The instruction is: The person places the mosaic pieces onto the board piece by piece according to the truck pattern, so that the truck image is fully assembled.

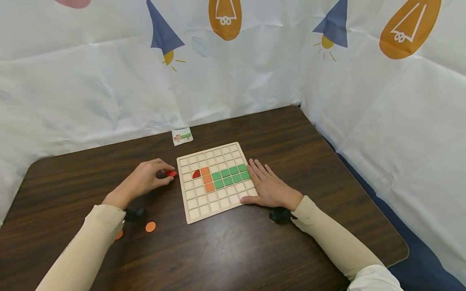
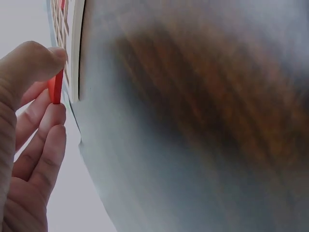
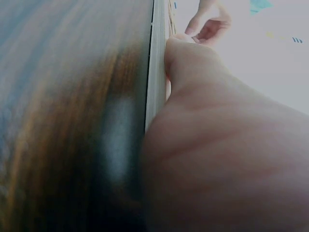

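Observation:
My left hand pinches a small red piece between thumb and fingertips, just off the left edge of a wooden grid board. The left wrist view shows the same red piece edge-on, thin and flat. On the board lie a red quarter-round piece, a column of orange squares and two rows of green squares. My right hand rests with straight fingers on the board's right edge, thumb over the near right side.
Two orange round pieces lie near my left wrist, one orange disc in full view and another orange piece partly behind the sleeve. A small pattern card lies at the back of the dark wooden table. White printed curtains hang behind.

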Tool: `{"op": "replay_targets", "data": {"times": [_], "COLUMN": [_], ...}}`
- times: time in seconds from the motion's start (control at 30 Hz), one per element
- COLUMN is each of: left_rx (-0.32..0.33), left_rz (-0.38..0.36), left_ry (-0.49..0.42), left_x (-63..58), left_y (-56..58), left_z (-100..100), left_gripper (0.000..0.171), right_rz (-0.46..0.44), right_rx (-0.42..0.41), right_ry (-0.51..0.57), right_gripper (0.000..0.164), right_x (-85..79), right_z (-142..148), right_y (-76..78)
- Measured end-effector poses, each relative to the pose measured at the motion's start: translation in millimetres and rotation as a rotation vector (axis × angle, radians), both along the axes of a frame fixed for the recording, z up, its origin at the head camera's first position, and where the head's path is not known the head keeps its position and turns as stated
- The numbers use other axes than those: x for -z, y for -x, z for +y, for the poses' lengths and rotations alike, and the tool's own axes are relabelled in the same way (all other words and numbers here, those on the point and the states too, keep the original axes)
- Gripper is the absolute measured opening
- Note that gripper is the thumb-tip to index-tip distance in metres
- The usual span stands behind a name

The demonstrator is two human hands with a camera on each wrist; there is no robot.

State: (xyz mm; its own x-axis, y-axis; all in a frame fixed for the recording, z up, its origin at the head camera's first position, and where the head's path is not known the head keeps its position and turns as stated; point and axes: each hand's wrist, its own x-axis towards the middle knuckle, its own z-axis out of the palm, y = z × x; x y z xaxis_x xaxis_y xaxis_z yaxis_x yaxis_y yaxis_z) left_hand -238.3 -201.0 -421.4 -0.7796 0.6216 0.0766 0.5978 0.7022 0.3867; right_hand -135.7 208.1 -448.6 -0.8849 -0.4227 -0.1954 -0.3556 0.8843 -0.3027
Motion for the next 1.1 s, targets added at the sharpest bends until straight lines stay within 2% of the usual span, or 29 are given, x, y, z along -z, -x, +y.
{"op": "replay_targets", "data": {"times": [0.33, 0.63, 1.1], "left_rx": [-0.02, 0.002, -0.046], "left_rz": [-0.002, 0.037, 0.037], "left_ry": [-0.079, -0.098, -0.103], "left_x": [9.1, 11.7, 12.9], "left_y": [-11.7, -23.6, -36.4], "left_z": [5, 19, 40], "left_gripper": [0.022, 0.022, 0.027], "right_rz": [-0.008, -0.012, -0.002], "right_rx": [0.002, 0.006, 0.002], "right_ry": [-0.003, -0.005, -0.018], "right_gripper": [0.113, 0.113, 0.113], "right_x": [2.5, 0.8, 2.4], "right_z": [1, 1, 1], "right_y": [1.8, 1.4, 2.2]}}
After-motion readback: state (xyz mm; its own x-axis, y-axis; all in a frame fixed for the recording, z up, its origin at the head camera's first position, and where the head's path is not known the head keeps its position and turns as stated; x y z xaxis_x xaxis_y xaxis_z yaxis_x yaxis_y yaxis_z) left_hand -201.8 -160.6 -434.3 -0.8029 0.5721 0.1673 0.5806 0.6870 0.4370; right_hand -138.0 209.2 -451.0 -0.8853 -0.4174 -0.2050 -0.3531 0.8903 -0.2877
